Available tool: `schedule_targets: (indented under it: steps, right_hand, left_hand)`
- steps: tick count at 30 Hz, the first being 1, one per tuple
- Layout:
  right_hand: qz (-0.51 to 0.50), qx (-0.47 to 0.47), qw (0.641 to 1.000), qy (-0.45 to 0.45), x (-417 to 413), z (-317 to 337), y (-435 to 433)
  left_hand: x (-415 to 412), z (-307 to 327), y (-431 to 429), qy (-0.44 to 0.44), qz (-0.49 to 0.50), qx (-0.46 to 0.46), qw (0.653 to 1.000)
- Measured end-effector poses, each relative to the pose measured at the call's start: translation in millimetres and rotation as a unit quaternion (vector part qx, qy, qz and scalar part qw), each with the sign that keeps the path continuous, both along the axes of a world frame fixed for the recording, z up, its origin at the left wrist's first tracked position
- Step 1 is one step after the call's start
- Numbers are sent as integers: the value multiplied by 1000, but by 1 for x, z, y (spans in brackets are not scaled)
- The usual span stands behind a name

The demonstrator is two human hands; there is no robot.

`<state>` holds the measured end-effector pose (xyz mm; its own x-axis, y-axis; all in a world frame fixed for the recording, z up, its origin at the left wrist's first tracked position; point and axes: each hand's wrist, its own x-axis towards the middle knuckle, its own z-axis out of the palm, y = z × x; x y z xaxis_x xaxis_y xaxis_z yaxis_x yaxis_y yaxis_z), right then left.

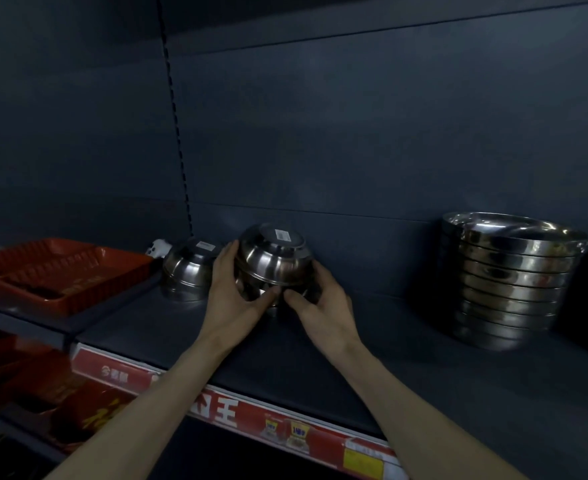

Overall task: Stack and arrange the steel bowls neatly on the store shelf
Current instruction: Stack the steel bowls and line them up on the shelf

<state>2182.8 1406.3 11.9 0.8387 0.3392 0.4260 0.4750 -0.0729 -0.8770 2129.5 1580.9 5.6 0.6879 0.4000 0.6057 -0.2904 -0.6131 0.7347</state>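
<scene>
Two bare forearms (140, 410) crossed the red price strip (233, 412) on the front edge of the shelf (320, 358). Three groups of steel bowls stood there. The left hand (232, 285) and right hand (320, 303) grasped the middle stack (273, 261) near the back edge, thumbs nearly meeting. Its shiny bowls sat upside down, with a white label on the top base. Just beside it, leftward, stood a second inverted stack (187, 268) (seemingly two bowls). A tall upright stack (507, 282) stood well apart toward the right edge. One red tray (60, 271) lay on the neighbouring shelf.
</scene>
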Motion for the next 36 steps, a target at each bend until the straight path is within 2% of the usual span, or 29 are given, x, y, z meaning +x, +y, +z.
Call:
schedule_targets:
  steps: [8, 15, 24, 36]
  right_hand:
    - [-45, 35, 998, -32, -7, 9, -9]
    - [-48, 62, 995, -62, -29, 33, -37]
    - [-104, 36, 988, -109, -55, 67, -94]
    - [-165, 30, 977, -135, -89, 92, -188]
  left_hand:
    - [-20, 9, -12, -33, 24, 3, 999]
    - [-39, 36, -36, -72, -19, -53, 996]
    - [-55, 62, -77, -107, -92, -96, 985]
    - [-70, 93, -161, -124, -184, -99, 970]
